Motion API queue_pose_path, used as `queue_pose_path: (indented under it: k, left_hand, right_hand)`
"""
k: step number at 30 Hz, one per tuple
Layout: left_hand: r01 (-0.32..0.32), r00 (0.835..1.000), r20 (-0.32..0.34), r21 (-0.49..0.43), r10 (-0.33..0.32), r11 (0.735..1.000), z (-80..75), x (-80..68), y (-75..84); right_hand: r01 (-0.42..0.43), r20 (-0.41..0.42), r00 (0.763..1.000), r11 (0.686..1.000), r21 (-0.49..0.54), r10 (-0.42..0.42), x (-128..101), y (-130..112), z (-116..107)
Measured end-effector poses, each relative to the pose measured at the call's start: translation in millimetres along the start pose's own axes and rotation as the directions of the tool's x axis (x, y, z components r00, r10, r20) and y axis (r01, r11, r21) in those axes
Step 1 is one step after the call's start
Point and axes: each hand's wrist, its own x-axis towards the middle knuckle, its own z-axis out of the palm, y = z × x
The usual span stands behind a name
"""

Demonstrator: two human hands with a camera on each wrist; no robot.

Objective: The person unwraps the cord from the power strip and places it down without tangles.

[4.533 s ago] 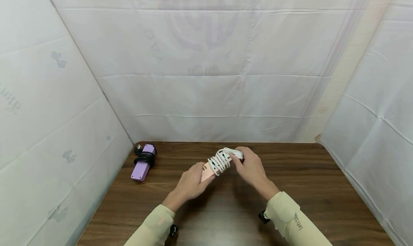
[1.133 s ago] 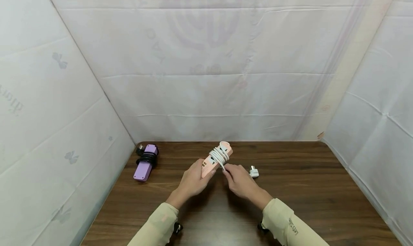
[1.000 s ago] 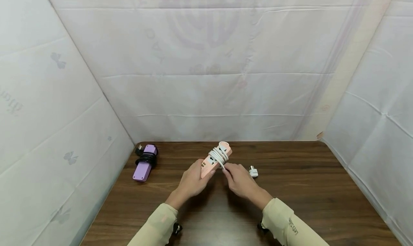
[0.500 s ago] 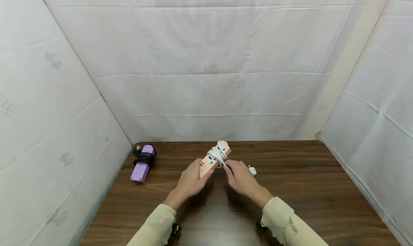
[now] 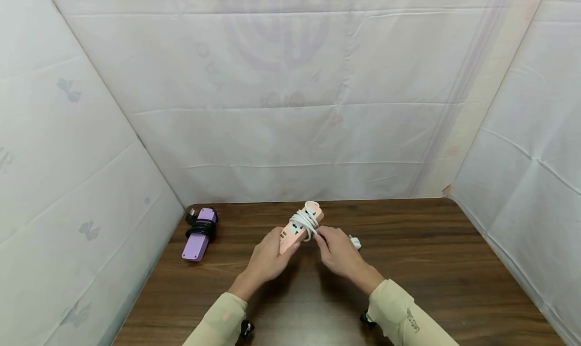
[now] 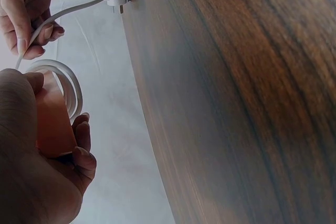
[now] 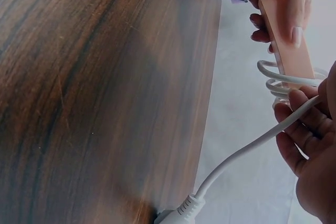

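Left hand (image 5: 268, 257) gripping smooth pink strip (image 5: 297, 227), right hand (image 5: 337, 252) pinching round white cord (image 5: 306, 220), over wood-grain counter (image 5: 431, 265)

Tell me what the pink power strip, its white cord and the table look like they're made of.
Pink power strip: likely matte molded plastic, with smooth, even color. White cord: flexible rubbery or vinyl sheath that bends in loops. Table: dark wood grain, possibly laminate, with a slight sheen.
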Motion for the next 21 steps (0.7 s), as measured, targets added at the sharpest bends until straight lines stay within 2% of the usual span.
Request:
queue_pose_path:
  k: [21]
  left_hand:
    - [-0.013,1.000,-0.002,-0.016,0.013,1.000,3.0,1.7,-0.3]
  right_hand:
    - [-0.015,-0.064,0.998,1.000,0.007,0.016,1.5,2.8,-0.2]
